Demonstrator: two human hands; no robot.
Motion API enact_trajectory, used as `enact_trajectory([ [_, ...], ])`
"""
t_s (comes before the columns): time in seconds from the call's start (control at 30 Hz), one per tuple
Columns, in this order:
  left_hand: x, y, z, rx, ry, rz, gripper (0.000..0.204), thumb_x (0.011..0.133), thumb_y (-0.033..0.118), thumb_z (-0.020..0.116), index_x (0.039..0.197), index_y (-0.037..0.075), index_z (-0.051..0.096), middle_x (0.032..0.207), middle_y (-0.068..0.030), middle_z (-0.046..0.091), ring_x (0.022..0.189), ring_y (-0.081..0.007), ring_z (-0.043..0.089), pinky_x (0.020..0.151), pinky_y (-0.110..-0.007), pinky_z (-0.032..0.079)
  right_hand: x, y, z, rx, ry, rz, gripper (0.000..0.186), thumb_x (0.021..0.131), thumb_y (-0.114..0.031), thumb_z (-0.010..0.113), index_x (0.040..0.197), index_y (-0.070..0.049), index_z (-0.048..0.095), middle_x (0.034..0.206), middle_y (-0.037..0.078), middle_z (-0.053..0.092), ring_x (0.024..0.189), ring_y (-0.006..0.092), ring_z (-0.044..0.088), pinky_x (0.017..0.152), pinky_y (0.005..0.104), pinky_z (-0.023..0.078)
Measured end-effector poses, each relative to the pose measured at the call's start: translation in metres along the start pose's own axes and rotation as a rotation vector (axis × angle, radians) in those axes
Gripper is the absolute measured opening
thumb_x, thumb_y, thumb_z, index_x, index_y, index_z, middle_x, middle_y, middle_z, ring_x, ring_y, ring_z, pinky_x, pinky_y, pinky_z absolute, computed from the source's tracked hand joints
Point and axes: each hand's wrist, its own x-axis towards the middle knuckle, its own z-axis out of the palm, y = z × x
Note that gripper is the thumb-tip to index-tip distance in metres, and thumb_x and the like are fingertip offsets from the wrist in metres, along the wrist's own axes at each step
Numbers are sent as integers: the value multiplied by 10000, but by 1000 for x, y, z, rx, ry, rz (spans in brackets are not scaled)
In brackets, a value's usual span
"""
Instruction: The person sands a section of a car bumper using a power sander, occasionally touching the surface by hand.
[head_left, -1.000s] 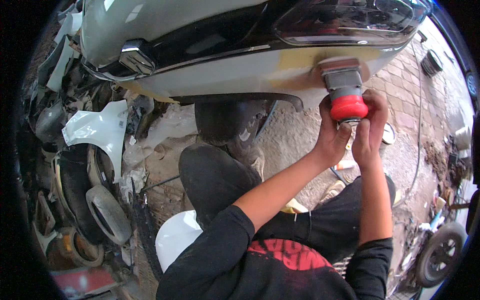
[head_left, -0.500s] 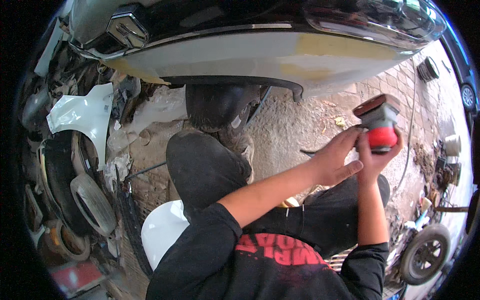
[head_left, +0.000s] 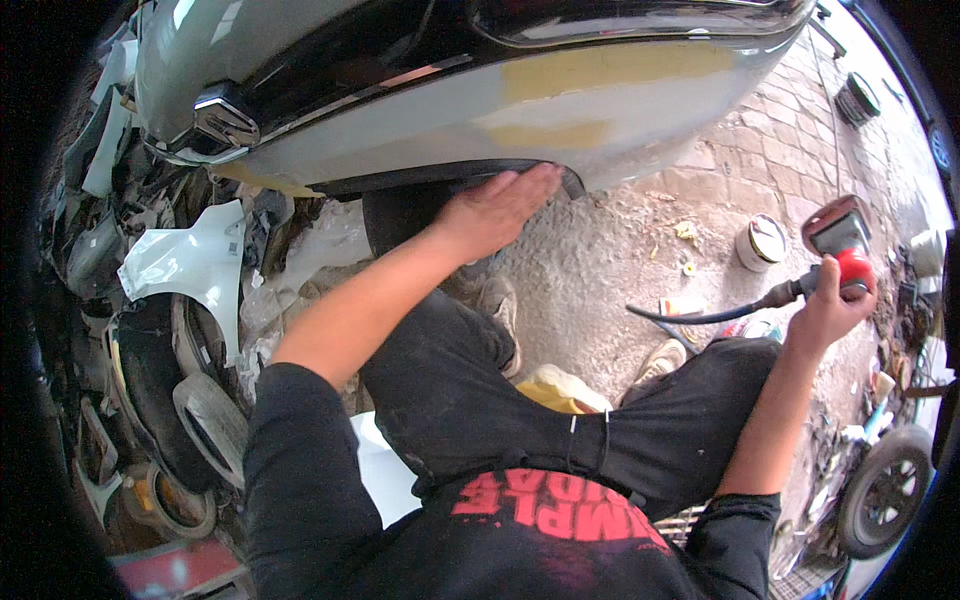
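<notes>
My left hand (head_left: 500, 210) is stretched flat with the fingers together, at the black lower trim (head_left: 420, 176) of a car bumper (head_left: 420, 125). Its fingertips overlap the trim's edge; whether they press on it I cannot tell. Primer grey covers the bumper, with yellowish filler patches (head_left: 615, 72). Off to the right, away from the car, my right hand (head_left: 832, 305) grips a red and grey air sander (head_left: 855, 262) whose pad faces up and outward. A dark air hose (head_left: 700, 318) runs from the sander toward my knees.
A tin (head_left: 762, 243) stands on the rough ground below the bumper. On the left lie a white fender (head_left: 190, 255), tyres (head_left: 212, 418) and scrap. A wheel (head_left: 885, 492) and clutter line the right side. A dark bucket (head_left: 857, 98) stands at the far right.
My left hand has left the sander and moved left to the bumper's lower trim. My right hand has carried the sander farther right. The view has shifted, showing the tin and hose.
</notes>
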Motion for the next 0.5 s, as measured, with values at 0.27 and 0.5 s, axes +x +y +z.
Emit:
enact_trajectory([
  [0.27,23,95,49,-546,-591,199,490,877,285,564,1294,26,580,1288,-176,605,1227,-324,558,1128,-465,325,-45,-26,34,-108,-240,-75,622,737,-68,783,1279,-16,481,1171,93,526,986,170,554,896,300,462],
  [0.5,69,59,-71,-1527,-567,-81,509,938,453,591,1149,-8,627,999,-215,704,983,-421,665,868,-479,524,-78,-57,43,-312,-485,-324,632,653,-55,768,1246,-49,552,1161,138,530,1041,261,555,914,377,470],
])
